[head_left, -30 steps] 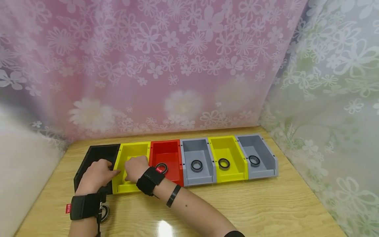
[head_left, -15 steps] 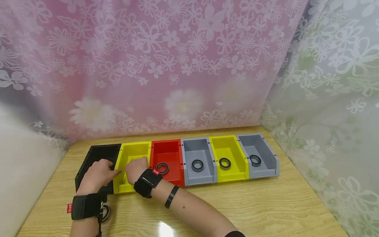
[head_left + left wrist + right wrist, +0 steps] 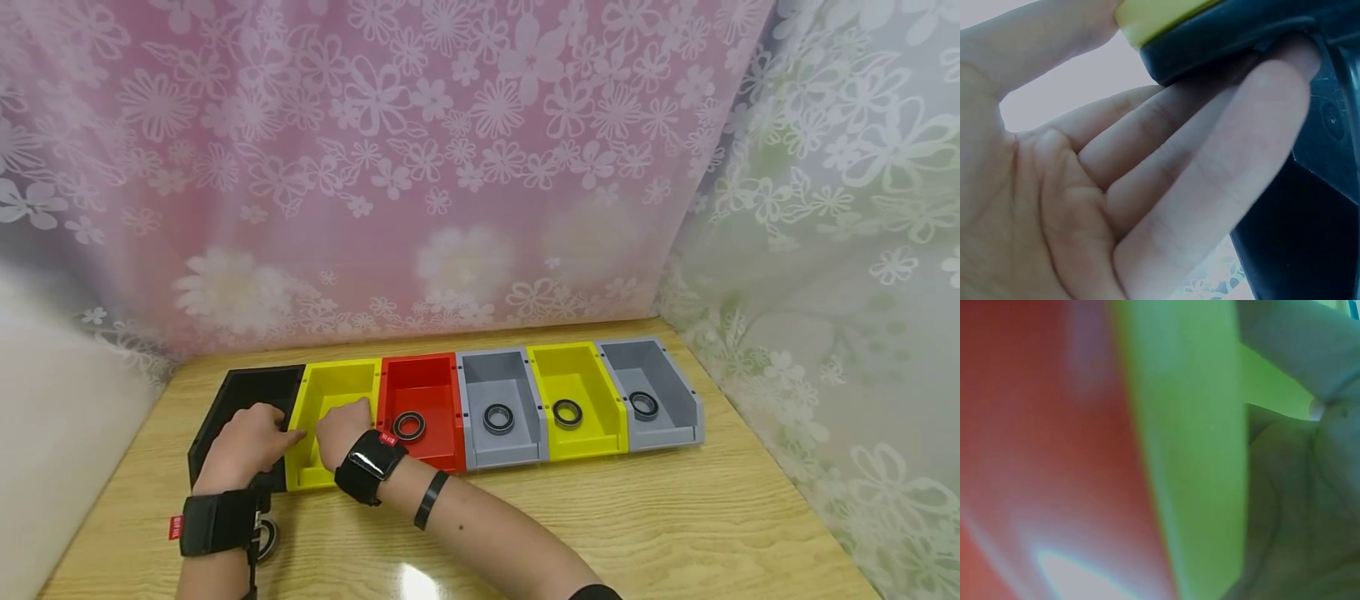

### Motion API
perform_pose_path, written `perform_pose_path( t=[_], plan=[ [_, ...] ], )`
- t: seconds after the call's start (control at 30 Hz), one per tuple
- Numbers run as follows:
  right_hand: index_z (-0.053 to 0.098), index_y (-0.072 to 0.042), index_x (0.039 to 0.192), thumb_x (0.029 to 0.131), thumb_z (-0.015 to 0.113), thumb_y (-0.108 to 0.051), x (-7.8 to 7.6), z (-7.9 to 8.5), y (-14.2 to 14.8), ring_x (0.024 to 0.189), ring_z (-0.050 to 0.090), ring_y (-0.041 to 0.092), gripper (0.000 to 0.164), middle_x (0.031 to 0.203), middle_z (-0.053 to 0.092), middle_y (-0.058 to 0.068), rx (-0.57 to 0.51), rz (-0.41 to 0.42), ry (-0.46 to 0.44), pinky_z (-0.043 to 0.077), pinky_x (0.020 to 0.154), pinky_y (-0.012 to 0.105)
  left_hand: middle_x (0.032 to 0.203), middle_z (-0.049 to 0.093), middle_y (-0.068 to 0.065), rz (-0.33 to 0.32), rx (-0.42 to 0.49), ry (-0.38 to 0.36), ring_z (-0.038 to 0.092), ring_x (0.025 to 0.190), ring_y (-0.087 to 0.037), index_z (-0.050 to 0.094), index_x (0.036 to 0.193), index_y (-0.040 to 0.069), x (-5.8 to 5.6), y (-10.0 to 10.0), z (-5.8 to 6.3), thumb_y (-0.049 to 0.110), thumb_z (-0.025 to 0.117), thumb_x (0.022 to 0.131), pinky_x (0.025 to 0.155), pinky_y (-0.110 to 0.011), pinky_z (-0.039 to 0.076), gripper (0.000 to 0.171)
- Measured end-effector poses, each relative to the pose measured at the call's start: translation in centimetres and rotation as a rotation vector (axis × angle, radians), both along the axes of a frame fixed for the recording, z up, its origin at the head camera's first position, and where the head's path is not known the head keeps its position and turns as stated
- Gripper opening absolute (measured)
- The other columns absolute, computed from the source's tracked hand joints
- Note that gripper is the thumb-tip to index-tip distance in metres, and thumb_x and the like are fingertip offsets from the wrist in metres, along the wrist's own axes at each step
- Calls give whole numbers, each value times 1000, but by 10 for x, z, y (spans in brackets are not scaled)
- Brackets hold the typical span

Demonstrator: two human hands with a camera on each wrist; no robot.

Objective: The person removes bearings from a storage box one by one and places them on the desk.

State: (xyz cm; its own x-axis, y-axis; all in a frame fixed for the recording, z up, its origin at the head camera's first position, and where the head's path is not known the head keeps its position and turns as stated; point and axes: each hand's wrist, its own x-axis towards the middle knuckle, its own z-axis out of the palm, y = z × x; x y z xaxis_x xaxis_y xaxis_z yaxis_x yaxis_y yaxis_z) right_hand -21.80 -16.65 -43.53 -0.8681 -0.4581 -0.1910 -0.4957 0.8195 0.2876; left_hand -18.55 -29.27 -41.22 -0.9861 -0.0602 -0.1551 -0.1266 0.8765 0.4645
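At the left end of a row of bins, my left hand (image 3: pixel 247 442) holds the side wall of the black bin (image 3: pixel 262 379). Its fingers (image 3: pixel 1210 169) reach along the wall's black side, while the thumb (image 3: pixel 1054 37) touches the yellow rim beside it. My right hand (image 3: pixel 345 429) is down inside the left yellow bin (image 3: pixel 341 375), knuckles up. In the right wrist view the yellow wall (image 3: pixel 1191 450) covers part of that hand, and I cannot tell whether its hidden fingertips hold anything. A ball bearing (image 3: pixel 267 537) lies on the table beside the left wrist.
Further right, the red bin (image 3: pixel 420 375), a grey bin (image 3: pixel 495 371), another yellow bin (image 3: pixel 566 362) and the end grey bin (image 3: pixel 637 358) each contain one bearing. They stand side by side on the wooden table (image 3: pixel 675 525). A flowered curtain (image 3: pixel 450 167) hangs behind.
The right wrist has shifted slightly left and toward the person, uncovering the bearing in the red bin. My right hand stays in the left yellow bin; the left hand keeps its place.
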Motion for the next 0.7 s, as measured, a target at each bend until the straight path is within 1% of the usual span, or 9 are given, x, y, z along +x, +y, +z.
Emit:
perform_pose_path(
  t=[0.13,0.27,0.53,0.6,0.7],
  plan=[
    [75,-43,109,100,63,-44,1,1,-1,74,57,5,15,84,66,-17,22,-7,-10,41,79,31,58,53,-7,-1,4,10,56,50,-21,54,68,6,0,0,0,20,73,94,49,-32,43,35],
    [74,-44,111,100,63,-44,0,0,-2,74,57,5,16,83,66,-17,31,-8,-11,41,80,31,59,54,-7,-5,9,14,57,51,-21,56,69,6,0,-1,0,20,73,94,49,-33,44,34],
    [74,-42,112,101,63,-44,-3,-2,-1,76,58,5,16,85,67,-15,42,4,-23,42,84,31,58,52,-7,-3,6,4,57,51,-22,55,69,6,0,0,-2,20,73,94,49,-33,45,34],
    [75,-41,111,100,64,-43,-3,0,0,77,58,5,16,86,67,-15,21,1,-27,43,84,31,58,52,-7,-2,8,2,57,50,-22,55,68,6,0,-1,-2,20,73,94,49,-33,44,35],
    [77,-38,109,99,67,-42,-2,5,1,79,59,5,15,88,68,-14,-38,7,-20,45,83,32,58,51,-7,-2,10,4,56,50,-22,56,68,6,0,-1,-1,20,73,94,49,-32,43,35]
  ],
)
